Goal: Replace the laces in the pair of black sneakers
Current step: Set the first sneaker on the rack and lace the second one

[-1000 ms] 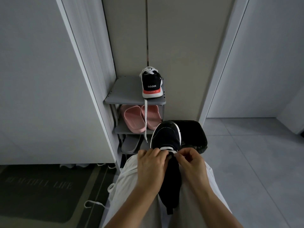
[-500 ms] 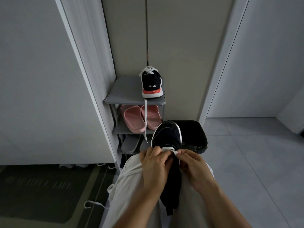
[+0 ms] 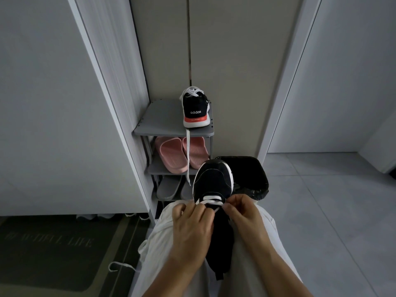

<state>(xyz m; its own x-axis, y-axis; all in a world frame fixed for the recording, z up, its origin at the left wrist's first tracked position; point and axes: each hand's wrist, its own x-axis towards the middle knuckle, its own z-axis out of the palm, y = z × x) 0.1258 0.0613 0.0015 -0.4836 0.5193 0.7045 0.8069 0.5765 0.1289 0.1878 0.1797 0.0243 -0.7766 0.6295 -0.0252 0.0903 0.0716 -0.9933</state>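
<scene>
One black sneaker (image 3: 214, 181) lies on my lap, toe pointing away, its tongue hanging towards me. A white lace (image 3: 211, 200) crosses its lowest eyelets in two rows. My left hand (image 3: 192, 226) grips the shoe's left side at the eyelets. My right hand (image 3: 242, 213) pinches the lace on the right side. The second black sneaker (image 3: 196, 109) stands on the top of the grey shoe rack (image 3: 162, 127), heel towards me, with a white lace (image 3: 188, 155) hanging down over the rack's front.
Pink slippers (image 3: 182, 153) and grey slippers (image 3: 169, 187) fill the lower shelves. A bin with a black bag (image 3: 250, 176) stands right of the rack. A dark mat (image 3: 49, 254) lies at the left, a loose lace end (image 3: 120, 265) beside my leg. Tiled floor (image 3: 332, 200) spreads right.
Both hands have slid a little towards me along the shoe. A second row of white lace now shows across the eyelets.
</scene>
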